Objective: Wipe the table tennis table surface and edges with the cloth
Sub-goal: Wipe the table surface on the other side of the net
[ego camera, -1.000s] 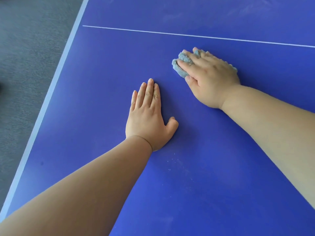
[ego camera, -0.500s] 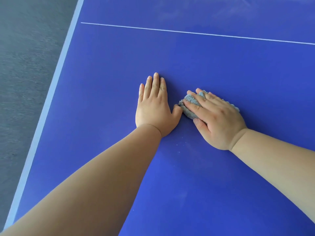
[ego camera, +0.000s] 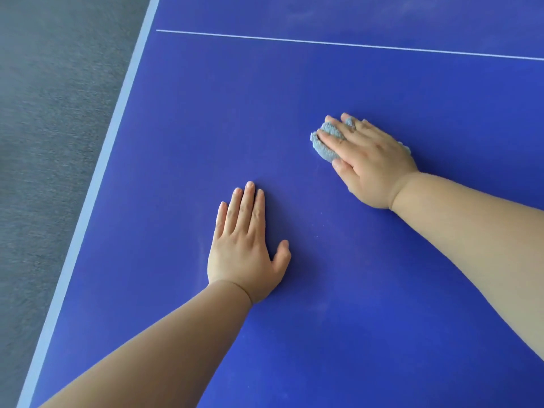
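The blue table tennis table (ego camera: 353,304) fills most of the view, its pale edge band (ego camera: 97,184) running from 7 o'clock up to 12 o'clock along the left side. Beyond that band, toward 9 o'clock, lies grey carpeted floor (ego camera: 50,136). A thin white line (ego camera: 323,42) crosses the surface near the top, from 11 o'clock toward 2 o'clock.

The left hand (ego camera: 244,248) lies flat, palm down, on the bare table near the middle of the view. Its fingers are straight and close together, pointing to 12 o'clock, with the thumb spread toward 3 o'clock. It holds nothing.

The right hand (ego camera: 368,163) sits at about 1 o'clock from the left hand, well apart from it, with its forearm coming in from 4 o'clock. It presses down on the bunched grey-blue cloth (ego camera: 322,148), fingers nearly straight and laid over the top of it, pointing toward 10 o'clock. The cloth rests on the table under those fingers, showing at their tips, between them and at the far side of the hand.

Faint pale smears and specks mark the surface between the two hands and toward 5 o'clock
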Demonstrator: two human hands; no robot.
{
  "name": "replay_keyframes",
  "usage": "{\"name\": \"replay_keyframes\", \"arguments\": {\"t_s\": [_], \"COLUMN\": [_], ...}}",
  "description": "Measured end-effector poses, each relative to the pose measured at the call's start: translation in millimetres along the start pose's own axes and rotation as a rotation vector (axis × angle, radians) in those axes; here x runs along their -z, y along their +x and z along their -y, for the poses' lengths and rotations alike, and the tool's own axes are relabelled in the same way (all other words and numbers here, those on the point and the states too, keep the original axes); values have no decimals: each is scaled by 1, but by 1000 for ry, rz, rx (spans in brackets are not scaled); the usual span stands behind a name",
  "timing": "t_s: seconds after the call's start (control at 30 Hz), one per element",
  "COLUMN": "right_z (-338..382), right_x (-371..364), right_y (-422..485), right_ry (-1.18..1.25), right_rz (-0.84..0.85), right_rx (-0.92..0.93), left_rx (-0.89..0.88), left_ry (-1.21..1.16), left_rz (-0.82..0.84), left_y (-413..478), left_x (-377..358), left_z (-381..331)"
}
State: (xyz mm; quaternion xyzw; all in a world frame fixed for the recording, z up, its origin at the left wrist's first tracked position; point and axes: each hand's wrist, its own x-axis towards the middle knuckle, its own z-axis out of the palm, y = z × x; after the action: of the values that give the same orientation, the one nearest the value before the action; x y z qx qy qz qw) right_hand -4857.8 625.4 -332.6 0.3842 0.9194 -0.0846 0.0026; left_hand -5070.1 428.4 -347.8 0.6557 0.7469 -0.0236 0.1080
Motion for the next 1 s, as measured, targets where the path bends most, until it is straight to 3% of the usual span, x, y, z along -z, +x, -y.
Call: {"name": "replay_keyframes", "arguments": {"t_s": [0.1, 0.17, 0.37, 0.47, 0.53, 0.63, 0.7, 0.77, 0.87, 1.0], "right_z": [-3, 9, 74, 58, 35, 9, 16, 40, 77, 73], "right_x": [1, 2, -13, -8, -3, 7, 6, -1, -17, -22], "right_y": [37, 39, -91, -90, -41, 38, 56, 35, -53, -109], "right_ry": [39, 41, 32, 17, 28, 78, 81, 67, 50, 12], "right_rz": [-15, -11, 108, 156, 90, 60, 60, 42, 38, 198], "right_rx": [-133, -126, 413, 539, 382, -61, -182, -60, 308, 619], "left_rx": [9, 8, 5, 11, 7, 6, 5, 5, 12, 23], "left_ry": [-10, -25, -84, -93, -106, -126, -141, -148, -157, -154], "left_rz": [-16, -29, -14, -17, -25, -43, -57, -55, -53, -68], "left_y": [-2, -1, -2, -2, -2, -3, -3, -2, -3, -2], "left_x": [-1, -2, 6, 9, 9, 7, 7, 8, 10, 10], "left_z": [0, 1, 1, 0, 1, 2, 1, 2, 2, 1]}}
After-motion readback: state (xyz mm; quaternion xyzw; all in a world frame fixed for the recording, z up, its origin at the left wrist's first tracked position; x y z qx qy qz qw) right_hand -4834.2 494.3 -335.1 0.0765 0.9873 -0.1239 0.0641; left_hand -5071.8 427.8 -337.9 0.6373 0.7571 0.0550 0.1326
